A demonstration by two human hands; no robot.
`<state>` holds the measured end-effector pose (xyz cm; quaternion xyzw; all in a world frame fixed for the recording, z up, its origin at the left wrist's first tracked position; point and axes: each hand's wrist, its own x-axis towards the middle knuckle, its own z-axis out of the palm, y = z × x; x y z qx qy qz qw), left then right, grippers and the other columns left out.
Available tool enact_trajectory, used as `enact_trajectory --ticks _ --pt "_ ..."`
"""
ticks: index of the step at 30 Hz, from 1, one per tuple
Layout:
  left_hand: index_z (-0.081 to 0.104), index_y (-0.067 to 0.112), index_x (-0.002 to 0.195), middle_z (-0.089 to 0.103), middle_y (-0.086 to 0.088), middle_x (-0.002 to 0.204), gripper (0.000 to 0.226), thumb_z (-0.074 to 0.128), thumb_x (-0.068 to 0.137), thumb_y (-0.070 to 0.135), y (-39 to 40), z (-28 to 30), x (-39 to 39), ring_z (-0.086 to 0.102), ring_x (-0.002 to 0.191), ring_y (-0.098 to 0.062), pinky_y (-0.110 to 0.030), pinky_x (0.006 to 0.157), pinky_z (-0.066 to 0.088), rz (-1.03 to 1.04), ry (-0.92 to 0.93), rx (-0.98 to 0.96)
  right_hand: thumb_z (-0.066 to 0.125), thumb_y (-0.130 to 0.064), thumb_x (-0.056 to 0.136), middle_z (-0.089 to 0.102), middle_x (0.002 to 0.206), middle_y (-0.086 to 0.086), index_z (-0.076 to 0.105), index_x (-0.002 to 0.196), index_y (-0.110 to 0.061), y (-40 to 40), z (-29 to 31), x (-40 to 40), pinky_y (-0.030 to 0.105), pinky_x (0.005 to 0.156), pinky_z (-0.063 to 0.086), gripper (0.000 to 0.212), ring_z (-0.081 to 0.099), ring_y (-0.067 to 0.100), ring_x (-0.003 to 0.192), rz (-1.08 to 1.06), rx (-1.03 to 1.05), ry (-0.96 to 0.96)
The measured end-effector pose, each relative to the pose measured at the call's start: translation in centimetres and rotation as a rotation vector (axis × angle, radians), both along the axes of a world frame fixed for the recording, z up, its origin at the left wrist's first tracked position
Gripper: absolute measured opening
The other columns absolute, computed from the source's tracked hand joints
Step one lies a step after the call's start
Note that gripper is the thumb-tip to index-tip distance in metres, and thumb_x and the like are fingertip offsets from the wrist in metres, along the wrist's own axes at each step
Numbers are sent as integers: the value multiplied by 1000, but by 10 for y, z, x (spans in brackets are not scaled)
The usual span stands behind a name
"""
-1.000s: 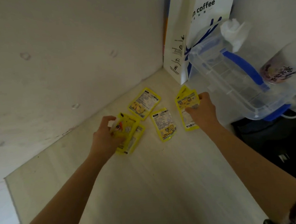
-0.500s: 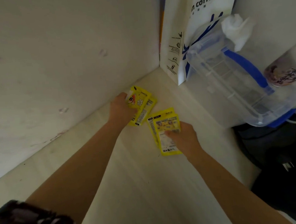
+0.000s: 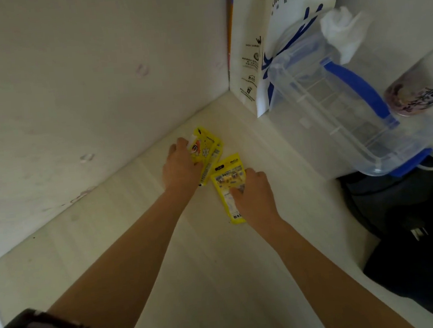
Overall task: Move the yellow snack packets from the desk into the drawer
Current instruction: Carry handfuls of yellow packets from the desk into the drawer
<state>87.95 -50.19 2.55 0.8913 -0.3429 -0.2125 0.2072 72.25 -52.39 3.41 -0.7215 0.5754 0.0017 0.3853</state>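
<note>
Head view puts the flat, glossy yellow snack packets in two small bunches near the back corner of the pale wood-grain desk (image 3: pixel 221 282). Your left hand (image 3: pixel 180 168) has its fingers curled around the left bunch of yellow packets (image 3: pixel 207 148), which looks like two or three overlapping sachets fanned toward the wall. Your right hand (image 3: pixel 254 196) pinches the right bunch of yellow packets (image 3: pixel 229 181), thumb on top and fingers tucked beneath; its lower end pokes out below your palm. The two bunches sit just beside each other, corners nearly touching. No loose packet shows elsewhere on the desk.

To do this step well, firm up both grips before you lift. These foil sachets are probably slippery, and a fanned stack tends to slide apart, so square each bunch against the desk and press thumb against fingers across all layers. Check that the bottom packet of each bunch is actually caught, not just dragged along.

Lift straight up and draw back toward yourself. Keep your right arm clear of the clear plastic storage box with blue handle (image 3: pixel 345 114) that leans at the right, beside the white paper coffee bag (image 3: pixel 289 24) standing in the corner. The drawer is not in view, so look for it before you carry the packets across.
</note>
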Motion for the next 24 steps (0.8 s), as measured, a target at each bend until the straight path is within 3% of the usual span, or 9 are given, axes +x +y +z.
enact_trajectory --ticks 9,13,16,20,24 --pt "51 14 104 63 0 89 38 76 75 17 90 0 -40 63 86 -27 -33 71 49 302 276 -190 57 -17 93 54 115 17 49 122 -6 30 13 -47 25 73 36 32 56 32 101 -111 35 -43" --pt "52 20 99 64 1 88 36 78 75 17 139 13 -67 65 83 -24 -35 72 53 436 373 -224 58 -14 92 62 99 4 54 109 -7 56 32 -78 10 50 37 19 55 13 76 -140 59 -123" --pt "53 20 99 65 3 86 34 78 76 16 171 29 -88 67 83 -23 -37 72 55 517 469 -285 60 -14 91 57 91 -4 55 108 -8 81 50 -98 2 50 39 18 51 1 68 -163 71 -200" --pt "54 18 105 68 -3 94 36 77 78 12 209 58 -115 68 81 -18 -31 66 56 568 566 -381 63 -19 89 60 94 -3 57 108 -12 116 71 -121 26 73 47 21 59 16 85 -190 75 -269" --pt "53 21 112 69 -1 96 44 77 77 9 245 79 -138 70 80 -12 -25 62 55 571 596 -441 64 -20 89 66 102 -3 58 110 -16 145 90 -139 33 80 54 22 64 15 91 -207 82 -351"
